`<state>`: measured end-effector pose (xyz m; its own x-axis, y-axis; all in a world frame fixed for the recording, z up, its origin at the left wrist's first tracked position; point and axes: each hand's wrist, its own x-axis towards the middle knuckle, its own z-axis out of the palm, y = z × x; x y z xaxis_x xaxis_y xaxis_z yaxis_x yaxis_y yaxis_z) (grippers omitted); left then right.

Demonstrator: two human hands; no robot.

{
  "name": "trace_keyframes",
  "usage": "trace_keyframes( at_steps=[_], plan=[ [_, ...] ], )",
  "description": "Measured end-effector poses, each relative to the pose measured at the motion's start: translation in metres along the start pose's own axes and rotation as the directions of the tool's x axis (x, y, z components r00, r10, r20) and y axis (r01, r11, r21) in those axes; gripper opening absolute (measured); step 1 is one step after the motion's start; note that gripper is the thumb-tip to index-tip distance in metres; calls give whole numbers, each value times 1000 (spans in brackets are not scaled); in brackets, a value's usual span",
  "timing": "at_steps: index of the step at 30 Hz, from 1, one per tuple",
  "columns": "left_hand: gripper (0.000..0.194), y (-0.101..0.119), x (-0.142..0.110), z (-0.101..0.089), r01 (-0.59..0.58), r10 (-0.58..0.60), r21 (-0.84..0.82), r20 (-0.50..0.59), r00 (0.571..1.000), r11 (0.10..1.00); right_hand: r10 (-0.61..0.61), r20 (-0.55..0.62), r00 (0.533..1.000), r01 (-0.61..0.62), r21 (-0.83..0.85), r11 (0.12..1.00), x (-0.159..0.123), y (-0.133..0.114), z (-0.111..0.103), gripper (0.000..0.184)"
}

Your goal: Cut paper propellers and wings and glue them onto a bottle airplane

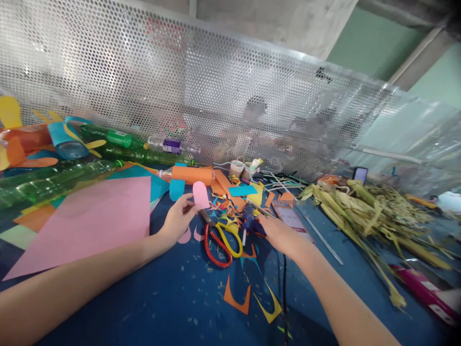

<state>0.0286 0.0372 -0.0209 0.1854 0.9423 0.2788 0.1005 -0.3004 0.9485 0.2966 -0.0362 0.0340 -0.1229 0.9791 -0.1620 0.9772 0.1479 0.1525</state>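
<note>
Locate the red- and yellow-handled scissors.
In the head view, the dark-bladed scissors with red and yellow handles lie just below and left of centre on the blue table, between the left hand and right hand.

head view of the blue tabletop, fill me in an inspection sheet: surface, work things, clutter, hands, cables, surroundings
Surface: blue tabletop, marked with pale specks.
Work things: rounded pink paper piece; scissors with red and yellow handles; orange-wrapped bottle; dark blue tool, possibly a glue gun.
Clutter: paper offcuts, large pink sheet, green plastic bottles, smartphone, dried husks.
Hands: left hand pinches the pink piece; right hand is at the dark blue tool, grip partly hidden.
Cables: black cable runs from near the right hand to the bottom edge.
Surroundings: perforated screen behind; details beyond it blurred.
</note>
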Motion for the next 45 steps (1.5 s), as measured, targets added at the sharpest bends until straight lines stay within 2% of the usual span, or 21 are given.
trace_keyframes(
  at_steps=[6, 10, 17, 19, 21, 22, 23, 24, 25, 27, 29, 32, 36, 41, 43, 45],
  plan=[
    [35, 1, 0, 0, 11, -11, -3, -4, 1000, 1000, -10, -29, 1000, 11, 35, 999, 3, 18, -3, 55],
    [37, 0, 0, 0, 14, -14, -6, -2, 1000, 1000, 22, -35, 999, -20, 55, 998, 12, 28, -1, 57],
    [38, -3, 2, -1, 14, -14, 5, 1, 1000, 1000, 83, -53, 995, -81, 47, 996, 12, 25, 0, 53],
    [38, -3, 2, -1, 13, -13, 18, 4, 1000, 1000, 132, -113, 985, -130, 27, 991, 10, 17, -5, 49],
    [40, -1, 1, -1, 9, -9, 18, 15, 1000, 1000, 168, -239, 956, -158, 58, 986, 8, 2, -11, 36],
    [40, 0, 1, 0, 2, -3, 15, 30, 1000, 1000, 177, -320, 931, -144, 123, 982, 8, -9, -14, 25],
    [40, 2, -1, 0, -5, 4, 12, 53, 999, 1000, 150, -373, 916, -61, 239, 969, 7, -21, -16, 15],
    [40, 5, -2, 1, -12, 11, 10, 82, 997, 1000, 122, -407, 905, 53, 394, 918, 7, -34, -16, 9],
    [38, 8, -4, 2, -21, 20, 10, 117, 993, 1000, 86, -420, 904, 172, 539, 825, 6, -47, -15, 9],
    [36, 15, -7, 4, -39, 35, 16, 199, 979, 999, 56, -426, 903, 297, 714, 634, 6, -71, -9, 15],
    [35, 20, -11, 6, -47, 37, 31, 262, 964, 998, 55, -406, 912, 334, 814, 475, 8, -87, 1, 22],
    [39, 22, -13, 7, -37, 17, 56, 311, 950, 998, 86, -354, 931, 313, 899, 308, 14, -94, 15, 25],
    [39, 21, -14, 8, -16, -4, 51, 366, 931, 999, 113, -310, 944, 285, 939, 192, 23, -89, 26, 22],
    [31, 19, -14, 9, -1, -16, 42, 388, 921, 999, 77, -315, 946, 303, 943, 136, 26, -88, 31, 17],
    [28, 16, -11, 7, -20, 19, 1, 321, 947, 1000, 118, -321, 940, 310, 945, 101, 27, -89, 33, 16],
    [25, 14, -6, 4, -36, 41, -32, 186, 982, 999, 196, -303, 933, 301, 953, 43, 28, -89, 34, 14]
  ],
)
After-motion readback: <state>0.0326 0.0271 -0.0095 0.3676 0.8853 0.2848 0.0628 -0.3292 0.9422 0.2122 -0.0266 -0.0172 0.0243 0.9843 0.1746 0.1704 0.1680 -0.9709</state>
